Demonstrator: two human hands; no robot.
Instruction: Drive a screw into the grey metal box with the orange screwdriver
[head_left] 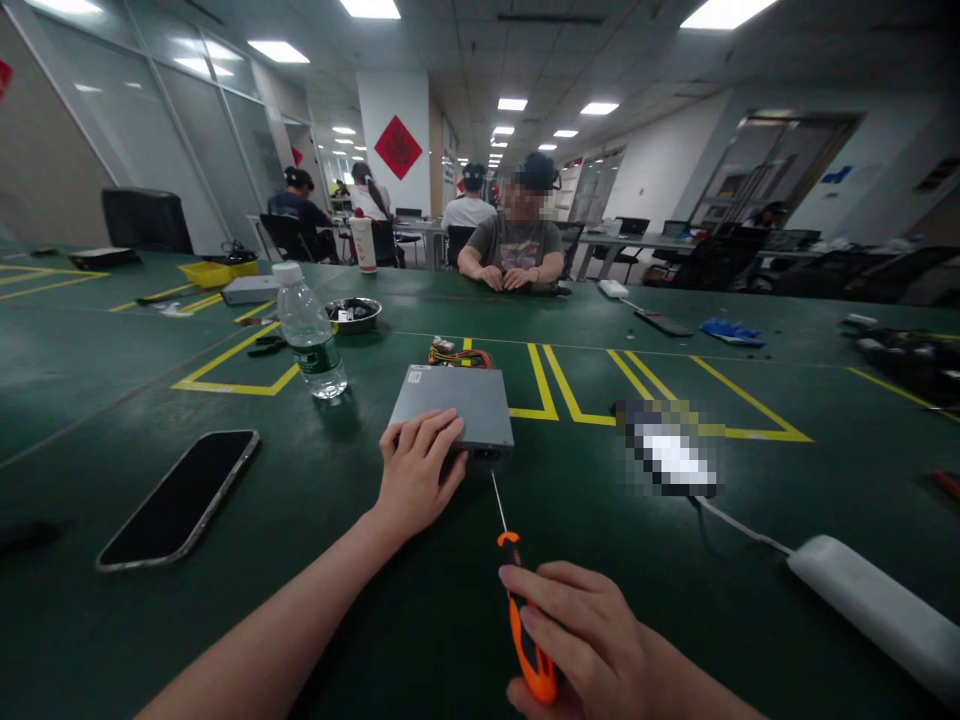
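Observation:
A grey metal computer power supply (pixel 457 395) lies flat on the green table, its socket side facing me and a bundle of coloured wires (pixel 461 355) at its far side. My left hand (pixel 421 462) rests on its near left corner, fingers spread over the top and thumb at the front face. In my right hand (pixel 581 630) is an orange and black screwdriver (pixel 534 660), gripped by its handle. The screwdriver's shaft points away from me, and its tip is at the lower front face near the socket. Whether the tip sits in a screw I cannot tell.
A water bottle (pixel 311 345) stands left of the power supply, near a metal bowl (pixel 354 316). A phone (pixel 180 498) lies at left; a blurred device (pixel 667 450) with a cable to a white power strip (pixel 874 605) is at right. A person (pixel 517 235) sits opposite.

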